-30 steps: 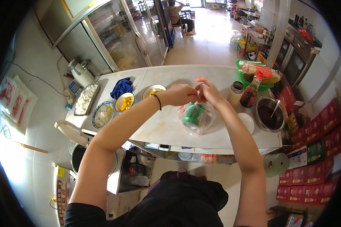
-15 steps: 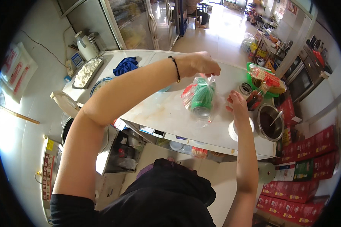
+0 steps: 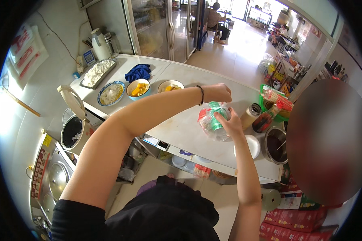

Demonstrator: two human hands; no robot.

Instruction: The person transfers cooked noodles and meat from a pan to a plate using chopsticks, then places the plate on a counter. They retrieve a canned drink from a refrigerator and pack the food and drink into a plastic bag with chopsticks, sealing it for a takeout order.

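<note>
A clear plastic bag [image 3: 214, 129] with red and green printing sits on the counter before me, a green cup-like thing partly visible inside. My left hand [image 3: 220, 93] is closed at the top of the bag, its fingertips and the bag's neck mostly hidden. From the right, my right hand [image 3: 230, 121] grips the bag's side, thumb across the front and fingers further back. Just beyond that hand stand an uncapped jar [image 3: 251, 115] of pale contents and a bottle of dark red sauce [image 3: 266, 117]. A round white lid or tub [image 3: 250, 146] lies partly under my right forearm.
Left on the counter [image 3: 177, 128] are a tray of white crumbly food [image 3: 97, 74], a patterned bowl [image 3: 111, 94], two bowls with yellow topping [image 3: 138, 89], and a blue cloth [image 3: 137, 73]. A metal pot [image 3: 276, 145] and green basket [image 3: 275, 100] stand right. A large blurred shape [image 3: 330, 140] covers the right side.
My right hand has moved left from near the jar onto the bag. The bag now sits lower, and my left hand is lower too. The view has turned, bringing the left bowls into sight.
</note>
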